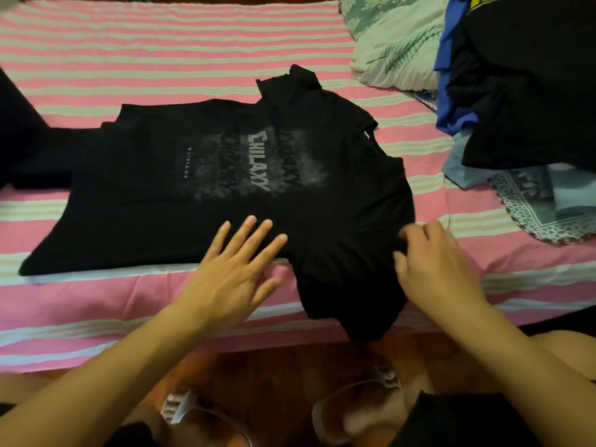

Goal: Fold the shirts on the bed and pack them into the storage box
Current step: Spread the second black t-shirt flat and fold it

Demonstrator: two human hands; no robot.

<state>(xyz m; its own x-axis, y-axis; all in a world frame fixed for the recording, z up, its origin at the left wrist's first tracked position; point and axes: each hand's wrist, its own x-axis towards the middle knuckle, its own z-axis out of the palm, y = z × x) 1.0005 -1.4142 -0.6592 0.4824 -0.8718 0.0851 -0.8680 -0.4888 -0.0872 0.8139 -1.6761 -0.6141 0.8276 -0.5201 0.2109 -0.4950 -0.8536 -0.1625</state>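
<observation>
A black T-shirt with grey lettering lies spread face up across the pink striped bed, collar to the right, hem to the left. Its near sleeve hangs over the bed's front edge. My left hand lies flat with spread fingers on the shirt's near edge. My right hand has curled fingers pinching the cloth at the near shoulder. No storage box is in view.
A heap of dark and blue clothes sits at the right rear beside a pale green leafy quilt. A patterned grey cloth lies at the right edge. More black fabric lies at the left. My slippered feet stand on the wooden floor below.
</observation>
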